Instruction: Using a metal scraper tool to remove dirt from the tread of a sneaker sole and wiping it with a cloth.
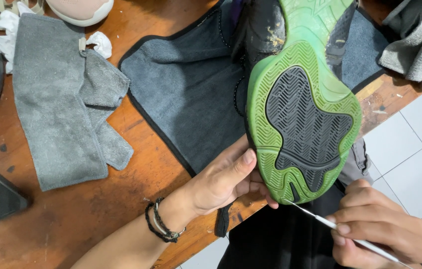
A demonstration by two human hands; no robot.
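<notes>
One black sneaker with a green rubber sole [303, 114] lies sole-up, right of centre. The left hand [223, 180] grips its near edge; the right hand [377, 229], nearer, pinches one thin white pick [320, 217] touching the sole. Two grey towels [66, 99] lie left.

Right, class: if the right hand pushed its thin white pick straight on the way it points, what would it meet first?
The right hand holds a thin white pick aimed up-left. Its tip already sits at the toe edge of the green shoe sole, so it would meet that rubber edge first, probably beside the left hand's fingertips; depth is unclear.
</notes>
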